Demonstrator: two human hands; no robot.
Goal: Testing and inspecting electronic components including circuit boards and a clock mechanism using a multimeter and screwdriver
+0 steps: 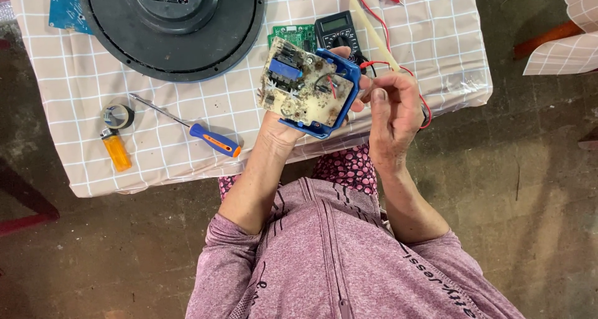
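Observation:
My left hand grips from below a blue plastic housing that carries a dirty, pale circuit board with a blue component and small parts on it. The board faces up, tilted toward me, above the table's front edge. My right hand is beside the housing's right side, fingers curled, thumb and fingertips touching its edge. A red wire runs behind that hand.
A checked cloth covers the table. On it lie a large black round base, a blue-and-orange screwdriver, a tape roll, an orange lighter, a black multimeter, a green board, a blue board and a pale stick.

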